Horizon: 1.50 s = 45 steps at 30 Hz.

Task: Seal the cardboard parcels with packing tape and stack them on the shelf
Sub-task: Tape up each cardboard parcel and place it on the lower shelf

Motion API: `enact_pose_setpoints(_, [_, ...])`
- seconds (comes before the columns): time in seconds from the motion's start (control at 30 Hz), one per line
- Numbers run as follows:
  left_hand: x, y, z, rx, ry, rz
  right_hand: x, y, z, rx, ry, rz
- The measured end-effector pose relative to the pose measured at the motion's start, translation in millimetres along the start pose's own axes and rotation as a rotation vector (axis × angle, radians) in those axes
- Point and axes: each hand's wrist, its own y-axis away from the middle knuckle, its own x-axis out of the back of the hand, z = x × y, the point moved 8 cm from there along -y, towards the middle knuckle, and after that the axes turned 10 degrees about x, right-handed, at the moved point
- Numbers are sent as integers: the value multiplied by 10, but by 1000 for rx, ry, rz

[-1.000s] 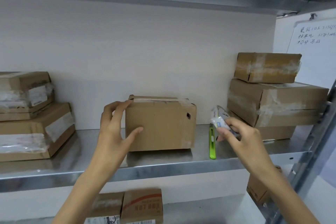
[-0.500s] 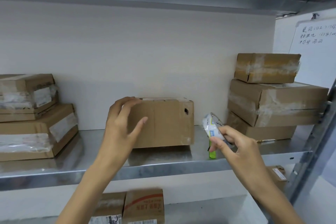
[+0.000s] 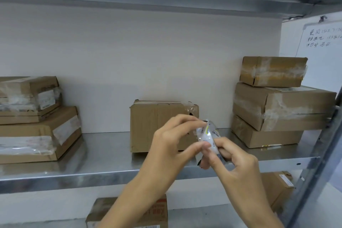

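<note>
Packet first: our left hand pinches the upper edge of a small clear-wrapped packet with thumb and fingertips. Our right hand is curled round its lower end, so both hands are clamped on it, just in front of the middle parcel. That parcel sits upright on the steel shelf, between the left stack and the right stack, well apart from both. Tape shows along its top edge, though we cannot tell whether the seam is fully closed. We judge the packet to be the tape, not yet unwrapped. To open it well, we should hold the lower end firm, tear the film at the pinched edge rather than tug the whole packet, and keep it over the shelf so nothing drops.
</note>
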Motion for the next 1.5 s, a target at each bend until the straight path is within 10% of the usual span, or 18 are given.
enact_pose_setpoints(0.4, [131, -55, -109, 179, 178, 27, -36, 59, -2, -25, -65, 8])
enact_pose_setpoints(0.6, [160, -54, -149, 271, 279, -39, -192, 221, 29, -9, -188, -302])
enact_pose_setpoints(0.87, [392, -288, 17, 247, 172, 14, -44, 204, 159, -91, 86, -45])
enact_pose_setpoints(1.13, [494, -894, -60, 257, 115, 37, -320, 263, 40, -153, -212, -221])
enact_pose_setpoints(1.5, [168, -1388, -478, 374, 14, -45, -312, 220, 320, -522, -236, 17])
